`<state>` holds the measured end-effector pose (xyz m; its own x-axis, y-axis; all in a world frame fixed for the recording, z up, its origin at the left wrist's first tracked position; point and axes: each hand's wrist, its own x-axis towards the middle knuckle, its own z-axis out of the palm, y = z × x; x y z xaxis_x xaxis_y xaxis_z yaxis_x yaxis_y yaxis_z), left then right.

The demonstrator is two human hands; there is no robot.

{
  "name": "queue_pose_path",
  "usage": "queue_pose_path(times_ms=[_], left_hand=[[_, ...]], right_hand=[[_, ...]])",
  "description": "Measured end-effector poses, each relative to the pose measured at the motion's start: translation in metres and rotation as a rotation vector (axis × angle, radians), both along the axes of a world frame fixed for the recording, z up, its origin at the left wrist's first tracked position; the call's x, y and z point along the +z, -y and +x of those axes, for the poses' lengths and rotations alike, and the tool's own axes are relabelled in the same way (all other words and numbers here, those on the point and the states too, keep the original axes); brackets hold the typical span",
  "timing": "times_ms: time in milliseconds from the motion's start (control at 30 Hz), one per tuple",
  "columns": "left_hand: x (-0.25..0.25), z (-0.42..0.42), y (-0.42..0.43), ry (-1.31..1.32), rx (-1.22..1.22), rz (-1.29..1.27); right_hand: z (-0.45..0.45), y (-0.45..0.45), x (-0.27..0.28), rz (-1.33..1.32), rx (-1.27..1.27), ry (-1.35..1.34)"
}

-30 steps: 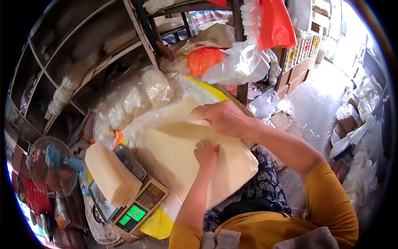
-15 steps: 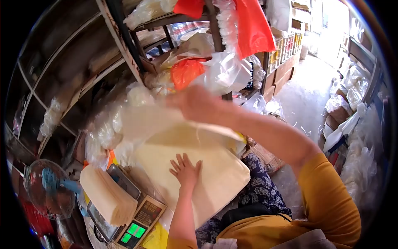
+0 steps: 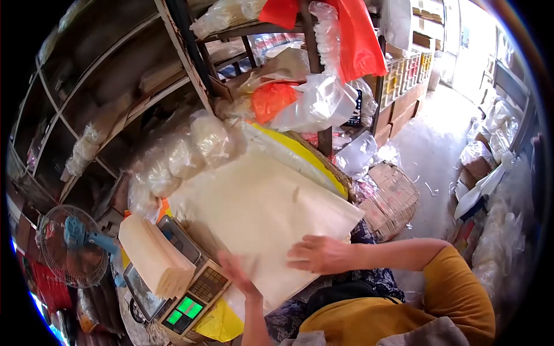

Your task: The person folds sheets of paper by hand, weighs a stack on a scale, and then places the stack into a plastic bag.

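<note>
A large cream sheet (image 3: 254,202) lies spread across the work surface in front of me, with other sheets seemingly beneath it. Over its near right part is my right hand (image 3: 320,254), fingers stretched out and nothing gripped. My left hand (image 3: 238,274) is at the sheet's near left edge, beside the scale; it is a little blurred, with its fingers extended and holding nothing. A folded stack of cream sheets (image 3: 154,254) rests on the digital scale (image 3: 193,308), whose display glows green.
Clear bundled bags (image 3: 184,153) line the far left side of the surface. A blue fan (image 3: 74,245) stands at left, below dark shelves (image 3: 115,75). Red bags (image 3: 358,46) hang at the back. Flattened cardboard (image 3: 388,199) lies on the floor at right, near the aisle (image 3: 433,138).
My right hand has come down from the far side, where it was drawing a sheet over, to the near right. My left hand has shifted left off the sheet's middle. The sheet now lies flat.
</note>
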<state>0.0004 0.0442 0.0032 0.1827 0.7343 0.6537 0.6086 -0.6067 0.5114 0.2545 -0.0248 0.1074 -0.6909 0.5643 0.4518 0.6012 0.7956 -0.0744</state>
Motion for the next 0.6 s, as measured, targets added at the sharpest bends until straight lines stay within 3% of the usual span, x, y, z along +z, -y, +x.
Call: queue_pose_path(times_ms=[33, 67, 133, 167, 200, 233, 267, 300, 333, 367, 400, 433, 467, 500, 533, 600], left_hand=[[0.004, -0.003, 0.008, -0.169, 0.028, 0.148], [0.002, -0.009, 0.01, -0.171, 0.029, 0.147], [0.002, -0.022, 0.011, -0.285, -0.257, -0.17], [0.002, -0.026, 0.011, -0.287, -0.251, -0.176], [0.002, -0.031, 0.014, -0.218, -0.298, -0.226], [0.001, -0.039, 0.018, -0.148, -0.336, -0.281], [0.005, -0.047, 0.024, -0.15, -0.309, -0.304], [0.012, -0.052, 0.028, 0.027, -0.342, -0.532], [0.016, -0.056, 0.032, 0.213, -0.375, -0.749], [0.009, -0.06, 0.031, 0.498, -0.51, -0.789], [0.006, -0.063, 0.032, 0.502, -0.5, -0.791], [0.005, -0.065, 0.033, 0.489, -0.411, -0.717], [0.011, -0.064, 0.033, 0.471, -0.324, -0.643], [0.035, -0.05, 0.033, 0.55, -0.125, -0.732], [0.04, -0.046, 0.025, 0.548, -0.119, -0.729], [0.048, -0.04, 0.013, 0.637, 0.0, -0.873]], right_hand=[[0.0, 0.009, -0.014, 0.013, -0.03, 0.02], [0.003, 0.015, -0.024, 0.028, -0.06, 0.039], [0.032, 0.016, -0.044, -0.041, -0.185, 0.18], [0.046, 0.017, -0.048, -0.112, -0.307, 0.325], [0.061, 0.013, -0.038, -0.424, -0.341, 0.536], [0.074, 0.016, -0.023, -0.496, -0.316, 0.398], [0.085, 0.021, -0.007, -0.703, -0.312, 0.098], [0.094, 0.026, 0.007, -0.906, -0.311, -0.203], [0.1, 0.03, 0.021, -0.921, -0.294, -0.197], [0.105, 0.033, 0.033, -1.027, -0.171, -0.501], [0.107, 0.033, 0.039, -1.116, -0.047, -0.809], [0.107, 0.029, 0.036, -1.121, -0.043, -0.806], [0.106, 0.023, 0.028, -0.956, -0.174, -0.652], [0.104, 0.015, 0.018, -0.784, -0.297, -0.497], [0.102, 0.005, 0.003, -0.783, -0.29, -0.499], [0.097, -0.017, -0.036, -0.988, -0.561, -0.599]])
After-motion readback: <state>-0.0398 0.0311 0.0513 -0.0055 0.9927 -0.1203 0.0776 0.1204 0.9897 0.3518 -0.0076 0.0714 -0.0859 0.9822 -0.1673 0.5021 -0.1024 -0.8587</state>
